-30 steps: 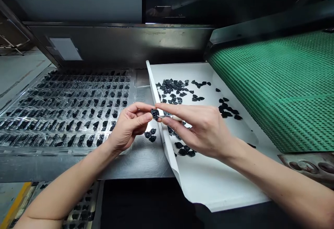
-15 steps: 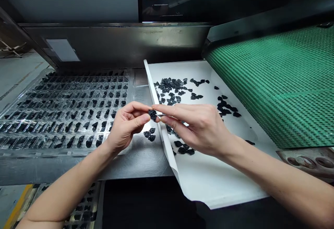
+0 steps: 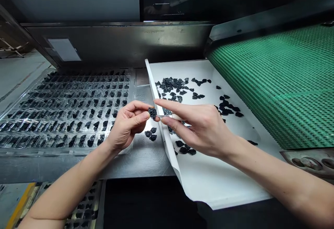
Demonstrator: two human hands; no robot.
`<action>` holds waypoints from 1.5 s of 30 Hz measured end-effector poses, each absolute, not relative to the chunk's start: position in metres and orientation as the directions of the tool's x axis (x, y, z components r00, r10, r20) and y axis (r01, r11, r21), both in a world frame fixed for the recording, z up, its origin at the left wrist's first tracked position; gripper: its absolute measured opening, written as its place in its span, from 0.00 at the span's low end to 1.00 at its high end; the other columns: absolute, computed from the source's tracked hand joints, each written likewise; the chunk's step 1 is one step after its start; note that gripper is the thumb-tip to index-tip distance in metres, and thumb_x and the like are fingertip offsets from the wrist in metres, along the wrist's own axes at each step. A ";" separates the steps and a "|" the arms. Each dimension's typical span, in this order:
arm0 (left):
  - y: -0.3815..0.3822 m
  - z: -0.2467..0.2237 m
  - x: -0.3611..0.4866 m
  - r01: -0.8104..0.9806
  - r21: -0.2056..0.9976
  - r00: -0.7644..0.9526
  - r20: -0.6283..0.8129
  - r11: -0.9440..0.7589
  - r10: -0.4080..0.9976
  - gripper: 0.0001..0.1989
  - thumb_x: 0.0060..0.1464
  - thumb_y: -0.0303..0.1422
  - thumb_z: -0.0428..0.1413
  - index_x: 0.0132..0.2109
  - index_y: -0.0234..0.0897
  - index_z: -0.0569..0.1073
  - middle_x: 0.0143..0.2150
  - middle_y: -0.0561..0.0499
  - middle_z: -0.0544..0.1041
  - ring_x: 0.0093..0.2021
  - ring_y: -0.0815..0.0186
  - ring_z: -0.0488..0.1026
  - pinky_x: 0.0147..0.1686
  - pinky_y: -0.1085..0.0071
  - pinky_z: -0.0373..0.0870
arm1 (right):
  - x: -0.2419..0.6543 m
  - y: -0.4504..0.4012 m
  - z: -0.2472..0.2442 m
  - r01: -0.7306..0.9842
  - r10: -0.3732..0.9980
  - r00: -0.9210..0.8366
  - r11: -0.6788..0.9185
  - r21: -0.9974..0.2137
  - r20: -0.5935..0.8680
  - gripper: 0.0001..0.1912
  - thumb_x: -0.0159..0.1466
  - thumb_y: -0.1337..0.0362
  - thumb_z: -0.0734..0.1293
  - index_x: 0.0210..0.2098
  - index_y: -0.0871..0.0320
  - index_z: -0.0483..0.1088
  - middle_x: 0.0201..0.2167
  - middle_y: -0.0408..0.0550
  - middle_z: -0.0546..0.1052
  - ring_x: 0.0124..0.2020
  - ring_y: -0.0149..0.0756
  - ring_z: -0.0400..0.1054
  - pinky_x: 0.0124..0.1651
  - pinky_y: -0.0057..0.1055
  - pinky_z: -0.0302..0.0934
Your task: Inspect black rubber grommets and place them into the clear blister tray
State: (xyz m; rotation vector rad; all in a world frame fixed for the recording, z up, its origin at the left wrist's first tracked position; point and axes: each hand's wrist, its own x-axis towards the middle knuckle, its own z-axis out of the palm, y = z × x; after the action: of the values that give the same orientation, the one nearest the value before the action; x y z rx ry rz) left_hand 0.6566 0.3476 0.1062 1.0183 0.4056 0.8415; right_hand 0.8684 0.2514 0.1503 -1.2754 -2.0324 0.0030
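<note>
Sm. blk part point(image 3: 152, 112) held up btwn both hands, over metal bench point(image 3: 141, 166) by raised edge of white sheet point(image 3: 214, 183).
Judged light & fairly stiff, material uncertain, poss. slippery at that size; not thought v. fragile, though thin spokes could be nicked. Best gripped by outer rim, w/ openwork face left free. L hand point(image 3: 127, 123): part pinched btwn thumb & fingers, rest curled. R hand point(image 3: 203, 126): thin tool point(image 3: 176, 117) clasped btwn thumb & fingers, index stretched fwd, metal end pointed at part's right edge; contact can't be told. Three similar pcs point(image 3: 151, 133) seen on bench just below.
</note>
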 end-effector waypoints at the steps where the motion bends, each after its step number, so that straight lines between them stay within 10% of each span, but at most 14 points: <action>1: 0.347 0.106 0.657 -0.421 0.868 0.629 0.073 0.261 0.774 0.12 0.55 0.34 0.74 0.42 0.34 0.83 0.20 0.57 0.69 0.18 0.78 0.50 0.19 0.79 0.49 | 0.868 0.251 0.150 0.781 0.784 -0.250 0.510 -0.360 0.568 0.20 0.79 0.62 0.69 0.67 0.61 0.74 0.41 0.42 0.86 0.28 0.28 0.74 0.31 0.31 0.62; 17: 0.346 0.105 0.655 -0.380 0.881 0.678 0.059 0.280 0.733 0.12 0.59 0.34 0.72 0.45 0.34 0.82 0.35 0.41 0.85 0.19 0.79 0.53 0.19 0.79 0.49 | 0.873 0.254 0.150 0.834 0.792 -0.204 0.448 -0.321 0.576 0.20 0.79 0.61 0.68 0.67 0.60 0.75 0.37 0.40 0.84 0.25 0.26 0.69 0.30 0.31 0.57; 25: 0.343 0.104 0.656 -0.337 0.880 0.708 0.003 0.334 0.706 0.11 0.55 0.34 0.74 0.43 0.37 0.84 0.24 0.57 0.68 0.20 0.78 0.52 0.20 0.78 0.46 | 0.867 0.252 0.149 0.757 0.875 -0.176 0.413 -0.506 0.451 0.28 0.75 0.57 0.72 0.70 0.61 0.71 0.28 0.37 0.74 0.25 0.28 0.59 0.31 0.30 0.55; 32: 0.344 0.100 0.655 -0.280 0.911 0.734 0.001 0.302 0.679 0.12 0.58 0.36 0.71 0.45 0.35 0.81 0.32 0.46 0.82 0.21 0.77 0.52 0.21 0.75 0.45 | 0.870 0.256 0.148 0.758 0.839 -0.127 0.427 -0.494 0.530 0.23 0.74 0.69 0.66 0.68 0.63 0.72 0.24 0.33 0.68 0.22 0.26 0.55 0.31 0.29 0.55; 40: 0.414 0.127 0.632 -0.193 0.952 0.334 0.292 -0.238 0.896 0.13 0.58 0.37 0.69 0.48 0.34 0.84 0.40 0.42 0.86 0.20 0.78 0.51 0.19 0.75 0.46 | 0.869 0.255 0.145 0.738 0.821 -0.169 0.472 -0.482 0.545 0.24 0.75 0.67 0.66 0.69 0.62 0.71 0.27 0.35 0.74 0.23 0.26 0.58 0.29 0.29 0.55; 45: 0.521 0.136 0.629 0.328 0.834 0.146 0.419 -0.443 0.896 0.15 0.60 0.39 0.64 0.49 0.35 0.85 0.40 0.46 0.85 0.27 0.70 0.69 0.26 0.72 0.65 | 0.866 0.256 0.141 0.711 0.837 -0.205 0.484 -0.510 0.508 0.25 0.74 0.68 0.65 0.69 0.61 0.71 0.26 0.35 0.75 0.24 0.27 0.60 0.29 0.29 0.54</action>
State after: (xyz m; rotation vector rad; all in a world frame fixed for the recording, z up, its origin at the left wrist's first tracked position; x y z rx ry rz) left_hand 0.6285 0.5213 0.1361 1.8592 1.1681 1.2897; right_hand 0.8661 0.2558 0.1410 -1.2778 -1.9690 0.2101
